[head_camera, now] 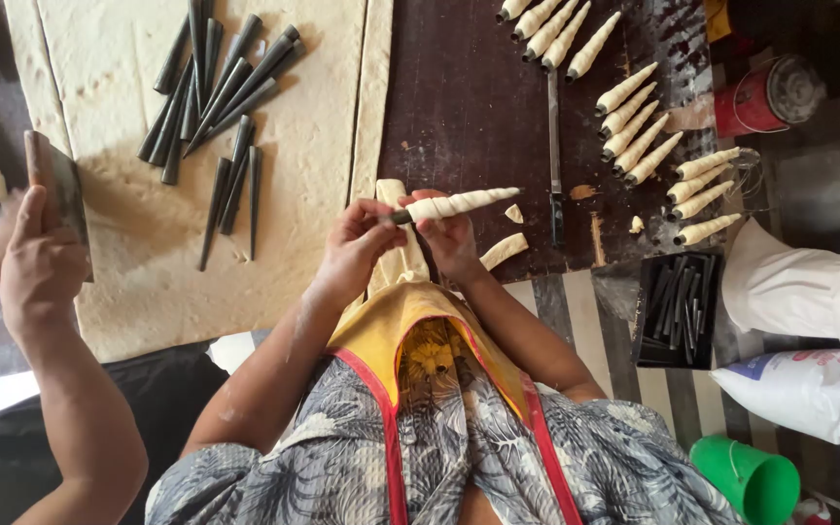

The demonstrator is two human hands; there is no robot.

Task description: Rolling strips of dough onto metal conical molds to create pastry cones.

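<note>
My left hand [354, 245] and my right hand [451, 241] together hold a dough-wrapped cone [464, 203] over the near edge of the dark board [459, 107]. The left hand's fingers pinch the cone's dark metal end; the right hand supports it from below. The pointed tip faces right. A pale dough strip [396, 255] runs down between my hands. Small dough scraps [504, 249] lie beside the right hand. Several wrapped cones [634, 122] lie in rows at the board's right.
A rolled dough sheet [138, 253] carries several bare dark metal cone moulds [214, 92]. Another person's hand [39, 272] grips a dark scraper [58, 190] at its left edge. A knife [553, 146], a black tray of moulds [678, 309], a red tin [768, 95], a white-sleeved arm [809, 292] and a green bucket [746, 478] are on the right.
</note>
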